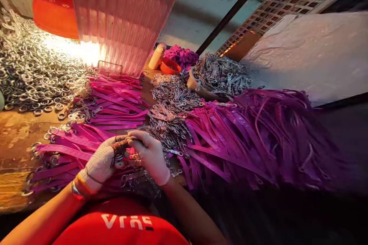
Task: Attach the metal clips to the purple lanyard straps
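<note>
One left hand (101, 159) clasps half-hidden metal hardware (119, 159); right hand (152, 157): cannot tell its grip.

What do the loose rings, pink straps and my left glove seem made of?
Loose rings: probably shiny metal, by their glints. Pink straps: satiny webbing or leather, flat bendy strips; unclear which. Left glove: probably matte knit, by its textured surface.

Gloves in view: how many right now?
2: one on the left hand, one on the right hand. More could be hidden under the pink straps.
</note>
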Available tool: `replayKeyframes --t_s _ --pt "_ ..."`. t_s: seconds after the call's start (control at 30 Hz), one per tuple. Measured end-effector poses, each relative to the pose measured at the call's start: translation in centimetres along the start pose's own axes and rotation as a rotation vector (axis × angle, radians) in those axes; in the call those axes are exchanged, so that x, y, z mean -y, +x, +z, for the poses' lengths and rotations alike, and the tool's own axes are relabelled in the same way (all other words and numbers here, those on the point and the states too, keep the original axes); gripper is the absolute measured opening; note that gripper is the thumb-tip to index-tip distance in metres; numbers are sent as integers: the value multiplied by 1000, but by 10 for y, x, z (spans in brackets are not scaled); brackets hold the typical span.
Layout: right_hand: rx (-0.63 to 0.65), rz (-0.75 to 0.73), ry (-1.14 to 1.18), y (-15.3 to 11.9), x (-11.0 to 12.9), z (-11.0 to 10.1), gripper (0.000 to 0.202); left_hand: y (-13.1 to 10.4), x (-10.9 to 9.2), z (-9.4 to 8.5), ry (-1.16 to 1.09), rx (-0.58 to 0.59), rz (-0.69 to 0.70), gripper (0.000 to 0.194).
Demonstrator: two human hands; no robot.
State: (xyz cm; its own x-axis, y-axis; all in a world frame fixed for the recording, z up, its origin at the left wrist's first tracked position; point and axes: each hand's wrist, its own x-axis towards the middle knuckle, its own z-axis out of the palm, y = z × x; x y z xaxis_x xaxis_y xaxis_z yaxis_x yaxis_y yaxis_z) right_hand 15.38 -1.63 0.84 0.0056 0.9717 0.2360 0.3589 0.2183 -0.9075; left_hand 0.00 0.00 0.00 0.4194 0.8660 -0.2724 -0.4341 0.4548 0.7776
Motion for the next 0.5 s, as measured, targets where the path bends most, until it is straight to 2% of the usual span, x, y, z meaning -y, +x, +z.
replayKeyframes --t_s 0.07,0.13,0.23,0.3,0.4,0.5 --pt "44 -21 15 0 4 -2 19 3 7 -4 -11 -8 24 33" --pt "74 -45 4 2 6 -7 21 5 9 -5 -18 -6 -15 27" --pt "90 -83 -60 10 3 -17 25 6 -1 -4 -17 17 -201 24" --pt "168 -173 -135 17 -2 -22 31 5 -8 -4 18 22 -288 25" --pt "346 -317 -202 22 -7 -22 30 5 -10 -6 98 36 -283 30" --pt "339 -360 -309 21 -6 -20 18 6 -8 -10 152 57 -280 33"
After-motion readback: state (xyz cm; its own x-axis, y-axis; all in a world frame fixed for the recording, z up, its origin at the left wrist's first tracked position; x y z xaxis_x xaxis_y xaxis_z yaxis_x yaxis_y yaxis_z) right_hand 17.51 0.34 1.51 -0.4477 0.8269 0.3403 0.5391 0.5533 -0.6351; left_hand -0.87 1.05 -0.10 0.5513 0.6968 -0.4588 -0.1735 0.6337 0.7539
